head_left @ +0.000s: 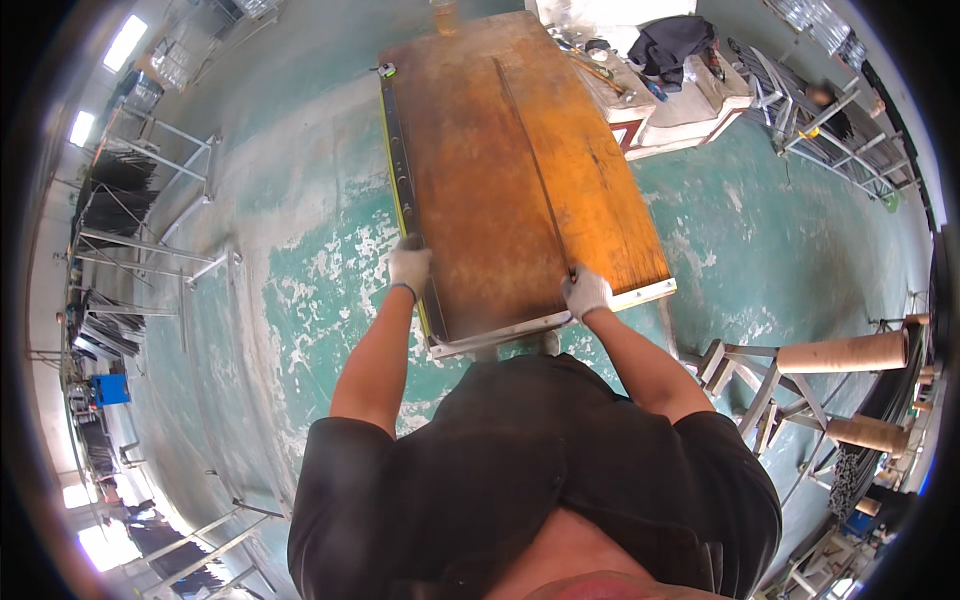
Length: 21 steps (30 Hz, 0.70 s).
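Note:
My right hand (587, 293), in a white glove, is closed on the near end of a long thin dark strip (541, 180). That strip lies lengthwise on a worn brown wooden tabletop (480, 200). At the table's left edge my left hand (409, 267), also gloved, is closed. Something dark shows at its top, but I cannot make out what it holds. Beside it runs a dark edge bar (394, 135) with light spots, bordered by a yellow line. A small tape measure (387, 70) sits at the bar's far end.
A pale metal strip (643, 294) borders the near edge. Beyond the far right side stands a pale bench (690, 115) with tools and dark cloth (672, 48). Metal racks (160, 250) line the left. Brown rolls (842, 352) rest on a frame at right. A cup (445, 17) stands at the far end.

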Each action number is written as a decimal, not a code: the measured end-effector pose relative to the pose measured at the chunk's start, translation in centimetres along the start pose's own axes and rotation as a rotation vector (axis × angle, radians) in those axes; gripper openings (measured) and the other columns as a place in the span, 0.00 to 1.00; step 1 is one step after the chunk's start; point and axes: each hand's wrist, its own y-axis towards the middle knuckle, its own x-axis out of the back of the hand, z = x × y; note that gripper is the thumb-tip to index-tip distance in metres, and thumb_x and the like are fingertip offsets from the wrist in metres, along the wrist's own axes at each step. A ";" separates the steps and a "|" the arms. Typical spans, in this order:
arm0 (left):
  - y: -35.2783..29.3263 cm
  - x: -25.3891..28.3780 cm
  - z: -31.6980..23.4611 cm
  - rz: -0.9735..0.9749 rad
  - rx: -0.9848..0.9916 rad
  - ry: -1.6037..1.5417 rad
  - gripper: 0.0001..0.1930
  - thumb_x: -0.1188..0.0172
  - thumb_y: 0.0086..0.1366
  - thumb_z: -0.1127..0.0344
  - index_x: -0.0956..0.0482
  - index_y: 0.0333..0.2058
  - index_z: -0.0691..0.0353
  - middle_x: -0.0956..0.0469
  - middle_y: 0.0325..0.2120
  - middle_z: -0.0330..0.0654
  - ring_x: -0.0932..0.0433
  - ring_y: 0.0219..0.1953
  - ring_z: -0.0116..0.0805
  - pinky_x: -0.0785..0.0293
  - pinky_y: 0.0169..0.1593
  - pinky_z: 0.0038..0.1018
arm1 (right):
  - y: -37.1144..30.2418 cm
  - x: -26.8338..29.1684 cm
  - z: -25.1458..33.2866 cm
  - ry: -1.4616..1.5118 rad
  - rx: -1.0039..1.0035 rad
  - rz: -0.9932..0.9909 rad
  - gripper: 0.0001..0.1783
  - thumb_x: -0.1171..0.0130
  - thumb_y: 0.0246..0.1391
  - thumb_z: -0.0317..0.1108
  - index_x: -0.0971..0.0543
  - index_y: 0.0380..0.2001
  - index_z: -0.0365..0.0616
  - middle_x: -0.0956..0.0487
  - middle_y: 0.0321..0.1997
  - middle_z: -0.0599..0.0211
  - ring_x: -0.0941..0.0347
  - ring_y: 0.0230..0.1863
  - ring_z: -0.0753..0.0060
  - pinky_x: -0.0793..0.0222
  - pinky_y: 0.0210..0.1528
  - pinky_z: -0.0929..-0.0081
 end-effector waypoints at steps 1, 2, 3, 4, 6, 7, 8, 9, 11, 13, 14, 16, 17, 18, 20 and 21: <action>-0.7 0.0 1.9 -0.036 -0.064 0.114 0.28 0.35 0.61 0.70 0.20 0.62 0.62 0.13 0.44 0.49 0.13 0.38 0.42 0.16 0.41 0.36 | 1.8 -0.2 0.5 -0.005 0.030 -0.034 0.15 0.35 0.61 0.45 0.15 0.45 0.48 0.13 0.39 0.46 0.16 0.44 0.36 0.20 0.49 0.47; -1.6 0.0 4.0 -0.073 -0.124 0.231 0.27 0.35 0.61 0.69 0.19 0.61 0.61 0.13 0.47 0.50 0.13 0.40 0.45 0.16 0.45 0.38 | 3.4 -0.3 1.0 -0.008 0.061 -0.066 0.15 0.35 0.61 0.43 0.15 0.47 0.48 0.13 0.39 0.47 0.16 0.44 0.37 0.20 0.49 0.46; -2.6 -0.3 5.4 -0.099 -0.185 0.349 0.27 0.35 0.61 0.69 0.19 0.61 0.61 0.13 0.50 0.51 0.13 0.43 0.48 0.15 0.48 0.40 | 4.9 -0.1 1.5 0.038 0.076 -0.053 0.16 0.35 0.61 0.42 0.15 0.49 0.48 0.13 0.42 0.46 0.16 0.46 0.37 0.21 0.51 0.47; -4.1 -1.1 5.8 -0.097 -0.237 0.410 0.25 0.35 0.61 0.69 0.18 0.59 0.60 0.13 0.48 0.52 0.13 0.46 0.50 0.17 0.52 0.40 | 6.3 0.4 1.7 0.080 0.082 -0.044 0.17 0.34 0.61 0.40 0.16 0.50 0.47 0.13 0.44 0.46 0.16 0.48 0.38 0.21 0.53 0.47; -7.5 -2.2 5.5 -0.093 -0.335 0.534 0.22 0.36 0.60 0.70 0.15 0.55 0.59 0.13 0.46 0.53 0.15 0.52 0.54 0.21 0.61 0.40 | 6.8 0.5 1.8 0.072 0.111 -0.041 0.20 0.33 0.60 0.38 0.18 0.54 0.47 0.15 0.50 0.46 0.18 0.53 0.40 0.22 0.57 0.47; -8.7 -2.1 5.7 -0.046 -0.444 0.651 0.21 0.36 0.61 0.70 0.15 0.54 0.58 0.14 0.46 0.54 0.16 0.52 0.55 0.22 0.61 0.42 | 6.7 0.8 2.5 0.021 0.145 -0.048 0.21 0.33 0.60 0.37 0.19 0.56 0.47 0.16 0.53 0.46 0.19 0.56 0.41 0.23 0.59 0.47; -9.8 -1.9 5.7 0.005 -0.554 0.768 0.20 0.37 0.61 0.69 0.14 0.53 0.57 0.14 0.47 0.54 0.17 0.53 0.55 0.23 0.61 0.43 | 6.6 1.1 3.1 -0.030 0.177 -0.058 0.24 0.32 0.59 0.36 0.20 0.58 0.47 0.17 0.57 0.46 0.20 0.59 0.41 0.24 0.61 0.48; -10.4 -1.9 5.4 0.054 -0.666 0.882 0.19 0.37 0.61 0.69 0.14 0.52 0.56 0.15 0.47 0.54 0.18 0.54 0.56 0.24 0.62 0.45 | 6.1 1.5 4.0 -0.078 0.136 -0.037 0.25 0.32 0.59 0.36 0.21 0.59 0.48 0.18 0.58 0.46 0.21 0.60 0.41 0.25 0.62 0.48; -11.0 -2.2 5.1 0.159 -0.640 0.954 0.15 0.38 0.62 0.68 0.13 0.48 0.56 0.15 0.45 0.52 0.19 0.55 0.54 0.25 0.61 0.46 | 4.4 1.4 5.0 -0.175 0.049 0.007 0.27 0.31 0.59 0.37 0.22 0.61 0.48 0.21 0.62 0.46 0.23 0.63 0.41 0.26 0.65 0.49; -11.5 -2.7 4.6 0.238 -0.634 1.017 0.12 0.38 0.62 0.67 0.13 0.44 0.55 0.16 0.43 0.51 0.19 0.53 0.53 0.25 0.59 0.46 | 4.1 0.4 4.1 -0.137 0.007 0.017 0.28 0.31 0.58 0.36 0.22 0.61 0.47 0.21 0.61 0.45 0.23 0.63 0.40 0.25 0.64 0.49; -11.3 -3.1 4.1 0.260 -0.642 1.044 0.11 0.38 0.62 0.66 0.13 0.42 0.55 0.16 0.41 0.50 0.19 0.51 0.53 0.24 0.57 0.47 | 4.2 0.3 3.5 -0.118 -0.012 0.018 0.27 0.32 0.57 0.35 0.22 0.61 0.46 0.21 0.61 0.45 0.23 0.63 0.41 0.25 0.64 0.50; -11.5 -3.1 4.0 0.327 -0.640 1.106 0.10 0.38 0.63 0.64 0.13 0.41 0.55 0.16 0.39 0.49 0.18 0.49 0.52 0.22 0.55 0.47 | 3.9 -0.2 2.4 -0.089 -0.003 0.016 0.25 0.33 0.56 0.33 0.21 0.59 0.46 0.20 0.60 0.45 0.22 0.62 0.41 0.24 0.64 0.50; -11.8 -3.1 4.0 0.376 -0.637 1.137 0.10 0.38 0.63 0.63 0.13 0.40 0.54 0.15 0.39 0.49 0.17 0.49 0.52 0.22 0.54 0.47 | 4.0 -0.6 1.1 -0.082 0.020 0.007 0.24 0.34 0.56 0.32 0.20 0.57 0.45 0.19 0.60 0.45 0.22 0.62 0.42 0.24 0.64 0.50; -11.7 -3.0 3.9 0.416 -0.631 1.170 0.10 0.38 0.63 0.62 0.12 0.40 0.54 0.15 0.39 0.48 0.17 0.49 0.52 0.21 0.54 0.47 | 3.9 -0.4 1.2 -0.073 0.051 -0.003 0.23 0.35 0.55 0.31 0.19 0.56 0.45 0.18 0.59 0.46 0.21 0.61 0.42 0.24 0.64 0.50; -12.1 -3.0 4.4 0.527 -0.536 1.188 0.10 0.37 0.63 0.60 0.12 0.41 0.53 0.15 0.38 0.49 0.16 0.48 0.52 0.20 0.52 0.47 | 2.9 0.2 0.8 -0.068 0.033 0.078 0.23 0.36 0.55 0.31 0.19 0.55 0.45 0.17 0.59 0.46 0.21 0.61 0.43 0.24 0.63 0.51; -12.7 -3.1 4.8 0.587 -0.489 1.192 0.11 0.37 0.63 0.59 0.12 0.41 0.53 0.15 0.38 0.49 0.15 0.48 0.52 0.20 0.52 0.47 | 2.0 0.9 0.5 -0.069 0.019 0.119 0.23 0.36 0.54 0.31 0.19 0.55 0.45 0.17 0.58 0.47 0.20 0.60 0.44 0.24 0.63 0.51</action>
